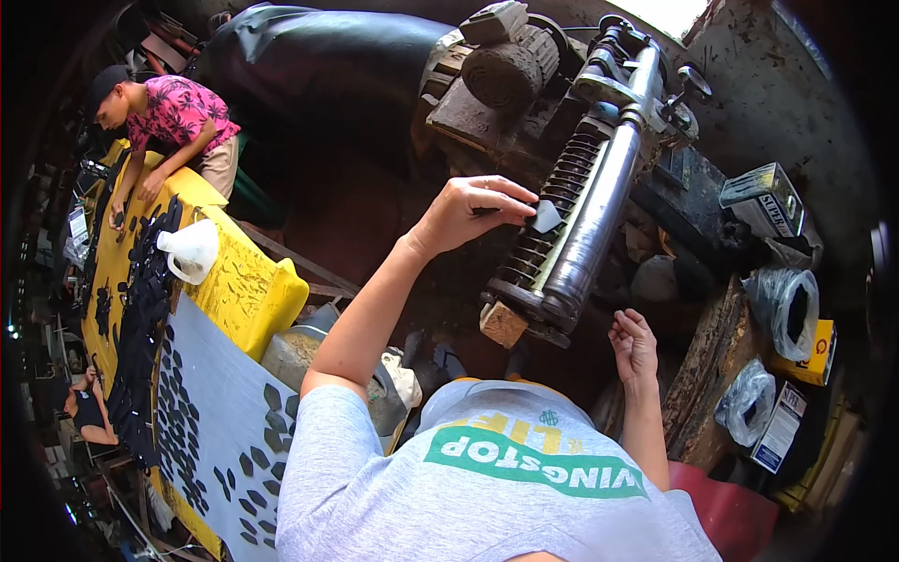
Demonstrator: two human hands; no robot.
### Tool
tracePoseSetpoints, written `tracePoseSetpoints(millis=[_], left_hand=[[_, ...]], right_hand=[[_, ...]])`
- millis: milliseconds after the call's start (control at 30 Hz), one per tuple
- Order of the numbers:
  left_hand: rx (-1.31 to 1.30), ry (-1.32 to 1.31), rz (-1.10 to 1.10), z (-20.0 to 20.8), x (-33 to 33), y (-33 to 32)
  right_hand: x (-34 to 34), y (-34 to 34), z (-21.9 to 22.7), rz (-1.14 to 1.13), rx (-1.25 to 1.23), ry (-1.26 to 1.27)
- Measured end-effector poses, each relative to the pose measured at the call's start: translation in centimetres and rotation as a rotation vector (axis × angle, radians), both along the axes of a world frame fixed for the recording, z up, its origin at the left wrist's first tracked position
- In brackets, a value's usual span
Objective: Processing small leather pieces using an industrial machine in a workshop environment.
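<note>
L hand is raised over the roller machine. Thumb + forefinger pinch a small flat grey piece, other fingers curled close behind. The piece sits at the fingertips, touching or just above the steel roller, right beside the coil spring; can't tell which. It looks thin, pale grey, roughly pointed/leaf-shaped, w/ a clean cut edge.

R hand hangs lower, near the roller's front end, holding nothing. Fingers loosely bent, slightly apart, no contact w/ the machine.

Room to move: tight. The machine runs diagonally from the upper R down to the wood block at its near end. A motor sits just behind the L hand. On the R side a rough wooden edge hems in the R hand, w/ plastic bags and small boxes beyond it. The open gap lies between the forearms, dark, above the person's grey T-shirt.

To the L, well apart, is a long yellow table w/ a grey sheet covered in rows of dark leaf-shaped cutouts, same outline as the pinched piece. A white plastic jug rests on the table. Another person in a pink patterned shirt leans over its far end, hands down on the surface. A 3rd person is partly visible at the far L edge, too small to read.
</note>
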State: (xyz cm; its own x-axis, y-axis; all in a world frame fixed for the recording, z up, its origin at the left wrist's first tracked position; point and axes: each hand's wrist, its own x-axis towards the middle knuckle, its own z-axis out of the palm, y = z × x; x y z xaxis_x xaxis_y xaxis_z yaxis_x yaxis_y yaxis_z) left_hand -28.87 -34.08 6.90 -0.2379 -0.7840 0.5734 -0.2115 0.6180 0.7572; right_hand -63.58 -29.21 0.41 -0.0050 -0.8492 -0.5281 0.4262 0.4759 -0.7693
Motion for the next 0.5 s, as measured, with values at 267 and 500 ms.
tracePoseSetpoints(millis=[267,500], left_hand=[[-0.096,-0.002,0.079,0.4,0.2,0.1],[0.820,0.538,0.202,2.1,3.8,4.0]], right_hand=[[0.6,-0.5,-0.4,0.063,0.025,0.023],[0.7,-1.1,-4.3,0.233,0.112,0.026]])
